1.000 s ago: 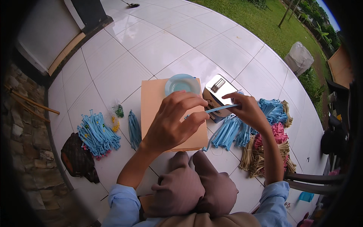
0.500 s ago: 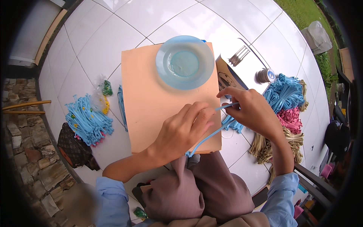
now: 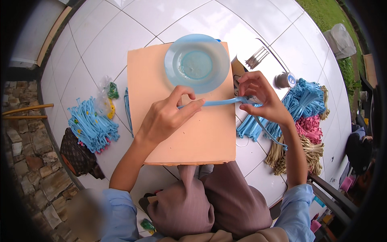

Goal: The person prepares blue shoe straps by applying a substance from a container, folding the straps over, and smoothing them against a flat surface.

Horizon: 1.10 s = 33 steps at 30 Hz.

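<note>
A light-blue strip (image 3: pixel 219 102) is stretched crosswise over the peach-coloured board (image 3: pixel 181 147). My left hand (image 3: pixel 165 117) pinches its left end between thumb and fingers. At the other end my right hand (image 3: pixel 264 99) has its fingers curled round the strip, where it looks looped or twisted; the exact grip is partly hidden. From there a thin tail hangs down past the right wrist. Just beyond the strip, at the far part of the board, stands a translucent blue bowl (image 3: pixel 172 66).
Blue strip bundles lie on the white tiled floor at left (image 3: pixel 92 127) and right (image 3: pixel 304 97), beside pink (image 3: pixel 309 126) and beige bundles (image 3: pixel 312 151). A spool (image 3: pixel 287 80) and metal rods (image 3: pixel 257 57) sit at the back right. A brown bag (image 3: pixel 78 155) is at left.
Both hands have shifted away from my body, the left also leftward. The strip, slanting down toward the board's near edge before, is now drawn nearly level, with a tail hanging by the right wrist.
</note>
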{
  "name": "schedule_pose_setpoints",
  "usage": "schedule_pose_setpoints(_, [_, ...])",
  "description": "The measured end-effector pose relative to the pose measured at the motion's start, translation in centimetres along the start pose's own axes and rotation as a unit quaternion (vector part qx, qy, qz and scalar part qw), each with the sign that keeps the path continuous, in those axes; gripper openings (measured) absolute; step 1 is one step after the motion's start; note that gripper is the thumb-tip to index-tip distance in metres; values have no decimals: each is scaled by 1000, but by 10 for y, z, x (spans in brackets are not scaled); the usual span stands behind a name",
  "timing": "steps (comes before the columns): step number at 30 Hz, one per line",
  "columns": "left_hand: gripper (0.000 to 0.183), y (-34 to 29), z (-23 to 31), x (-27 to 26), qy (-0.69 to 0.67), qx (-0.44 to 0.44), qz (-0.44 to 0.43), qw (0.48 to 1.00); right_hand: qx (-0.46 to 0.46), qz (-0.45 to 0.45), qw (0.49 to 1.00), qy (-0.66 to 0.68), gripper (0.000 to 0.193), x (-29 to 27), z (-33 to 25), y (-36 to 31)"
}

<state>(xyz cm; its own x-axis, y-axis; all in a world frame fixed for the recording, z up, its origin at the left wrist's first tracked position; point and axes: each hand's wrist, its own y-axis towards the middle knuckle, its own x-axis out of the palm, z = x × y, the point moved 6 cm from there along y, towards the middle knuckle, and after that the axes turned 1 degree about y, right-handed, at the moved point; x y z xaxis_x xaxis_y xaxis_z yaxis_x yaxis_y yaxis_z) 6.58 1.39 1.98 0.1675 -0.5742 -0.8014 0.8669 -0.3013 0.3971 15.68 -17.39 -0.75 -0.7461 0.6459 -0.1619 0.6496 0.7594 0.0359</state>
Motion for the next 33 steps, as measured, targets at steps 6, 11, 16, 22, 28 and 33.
schedule_pose_setpoints(6, [38, -4, 0, 1, 60, 37, -16, 997, 33, 50, 998, 9, 35, -2, 8, 5])
schedule_pose_setpoints(11, [37, -6, -5, 2, 88, 60, -9, 994, 36, 67, 996, -38, 31, 1, 4, 14])
schedule_pose_setpoints(16, [36, -5, -4, 3, 152, 42, -6, 987, 33, 92, 994, -56, 29, 2, 6, 13])
schedule_pose_setpoints(22, [36, -8, -8, 7, 144, 21, 3, 989, 43, 129, 987, -80, 27, 5, 5, 8])
schedule_pose_setpoints(28, [37, -6, -8, 7, 130, 18, -11, 991, 27, 148, 984, -97, 30, 6, 9, 2])
schedule_pose_setpoints(33, [38, -8, -10, 9, 128, 18, -1, 992, 18, 165, 982, -86, 30, 6, 12, -1])
